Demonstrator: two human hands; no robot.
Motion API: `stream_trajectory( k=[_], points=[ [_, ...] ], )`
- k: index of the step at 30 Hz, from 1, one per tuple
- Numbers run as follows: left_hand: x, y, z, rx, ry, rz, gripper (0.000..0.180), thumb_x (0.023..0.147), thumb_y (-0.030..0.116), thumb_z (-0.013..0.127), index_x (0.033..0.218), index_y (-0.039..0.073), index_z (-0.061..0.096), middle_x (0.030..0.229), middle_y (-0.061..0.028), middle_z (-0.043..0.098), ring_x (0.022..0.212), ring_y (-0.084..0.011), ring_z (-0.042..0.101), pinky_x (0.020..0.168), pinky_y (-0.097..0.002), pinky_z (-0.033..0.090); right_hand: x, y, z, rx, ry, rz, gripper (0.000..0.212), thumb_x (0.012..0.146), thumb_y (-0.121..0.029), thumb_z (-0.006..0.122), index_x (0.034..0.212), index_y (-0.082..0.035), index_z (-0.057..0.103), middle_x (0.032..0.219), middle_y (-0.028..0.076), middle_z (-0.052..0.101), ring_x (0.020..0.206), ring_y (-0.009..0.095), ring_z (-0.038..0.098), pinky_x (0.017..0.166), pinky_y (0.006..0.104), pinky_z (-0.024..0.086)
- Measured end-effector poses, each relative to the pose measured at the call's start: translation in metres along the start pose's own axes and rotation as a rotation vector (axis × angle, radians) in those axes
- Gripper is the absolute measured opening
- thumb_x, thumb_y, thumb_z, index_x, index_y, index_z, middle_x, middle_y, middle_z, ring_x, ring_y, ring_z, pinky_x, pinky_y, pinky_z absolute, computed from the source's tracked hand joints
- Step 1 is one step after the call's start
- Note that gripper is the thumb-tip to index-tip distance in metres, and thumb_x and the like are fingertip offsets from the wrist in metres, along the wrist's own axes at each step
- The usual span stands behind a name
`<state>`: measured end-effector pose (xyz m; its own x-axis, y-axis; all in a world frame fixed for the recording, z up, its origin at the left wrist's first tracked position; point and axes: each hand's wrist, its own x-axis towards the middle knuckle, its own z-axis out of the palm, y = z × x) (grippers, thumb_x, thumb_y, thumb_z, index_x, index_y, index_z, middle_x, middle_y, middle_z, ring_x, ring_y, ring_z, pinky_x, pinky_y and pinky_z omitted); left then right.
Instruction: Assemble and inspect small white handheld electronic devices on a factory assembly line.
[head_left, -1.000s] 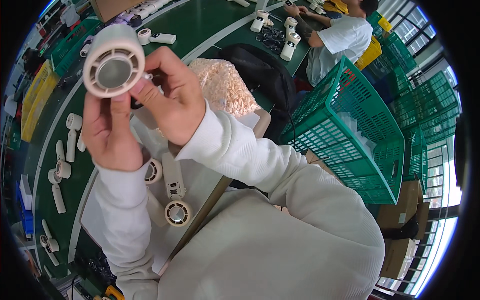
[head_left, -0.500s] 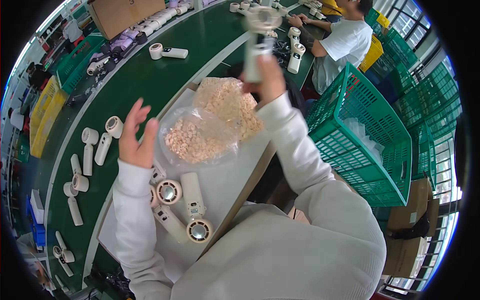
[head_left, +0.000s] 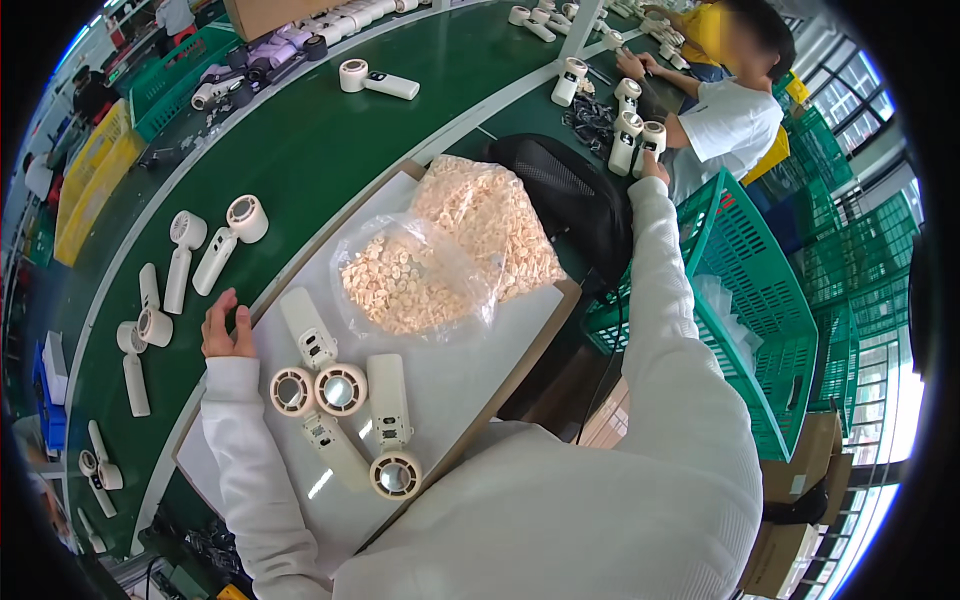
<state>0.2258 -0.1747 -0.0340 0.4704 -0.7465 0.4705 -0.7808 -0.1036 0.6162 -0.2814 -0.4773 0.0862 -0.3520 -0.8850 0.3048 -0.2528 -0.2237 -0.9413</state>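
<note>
My right arm reaches out to the far right, and my right hand (head_left: 652, 168) is closed round the lower end of a cream handheld fan (head_left: 653, 136). That fan stands beside other cream fans (head_left: 625, 143) near a co-worker. My left hand (head_left: 228, 328) is open at the left edge of the white board (head_left: 345, 530), holding nothing, its fingers slightly bent. Three cream fans lie on the board: one with its handle away from me (head_left: 305, 320), one with its handle toward me (head_left: 338, 455), and one at the right (head_left: 388, 400).
Clear bags of small peach-coloured parts (head_left: 405, 285) lie on the board, a black bag (head_left: 560, 185) behind them. More fans (head_left: 180, 260) rest on the green conveyor (head_left: 300, 160). Green crates (head_left: 750, 320) stand at the right. A co-worker in a white shirt (head_left: 735, 125) sits far right.
My right hand has carried the fan away to the right, among the fans there. My left hand has lowered and moved left to the board's edge.
</note>
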Motion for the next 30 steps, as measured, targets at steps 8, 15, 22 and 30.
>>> stream_trajectory(
  k=[8,15,22,30],
  points=[
    [-0.004,0.010,-0.003,0.182,0.012,-0.021,0.034,0.085,0.017,0.063,0.118,0.011,0.062,0.107,-0.0078,0.064,0.094,-0.0255,0.060,0.083,-0.0345,0.049,-0.001,-0.009,0.023,-0.084,-0.105,-0.125,0.023,0.088,-0.019,0.052,0.103,-0.001,0.056,0.085,0.012,0.064,0.067,0.023,0.061,0.060,0.0312,0.049],
    [0.014,0.025,0.001,0.280,0.179,0.099,0.035,0.080,0.016,0.066,0.115,0.016,0.063,0.120,-0.0065,0.058,0.105,-0.0292,0.057,0.090,-0.0391,0.046,-0.024,-0.019,0.009,-0.023,-0.340,-0.280,0.016,0.086,-0.012,0.054,0.098,-0.002,0.060,0.086,0.009,0.065,0.071,0.021,0.060,0.065,0.0296,0.049],
    [0.084,0.012,0.036,0.388,0.071,0.183,0.051,0.079,0.017,0.065,0.128,0.019,0.053,0.126,-0.0098,0.055,0.114,-0.0336,0.052,0.098,-0.0419,0.042,-0.028,-0.024,0.019,-0.014,-0.388,-0.480,0.013,0.083,-0.004,0.056,0.093,-0.003,0.063,0.086,0.007,0.065,0.074,0.019,0.059,0.071,0.0281,0.048],
    [0.105,0.046,0.039,0.511,-0.197,-0.147,0.053,0.078,0.014,0.064,0.129,0.023,0.051,0.120,-0.0114,0.056,0.112,-0.0349,0.054,0.095,-0.0415,0.044,-0.197,-0.042,0.114,-0.328,-0.918,-1.003,0.013,0.080,-0.005,0.060,0.091,-0.008,0.065,0.086,0.006,0.062,0.077,0.028,0.060,0.068,0.0316,0.049]
  ],
)
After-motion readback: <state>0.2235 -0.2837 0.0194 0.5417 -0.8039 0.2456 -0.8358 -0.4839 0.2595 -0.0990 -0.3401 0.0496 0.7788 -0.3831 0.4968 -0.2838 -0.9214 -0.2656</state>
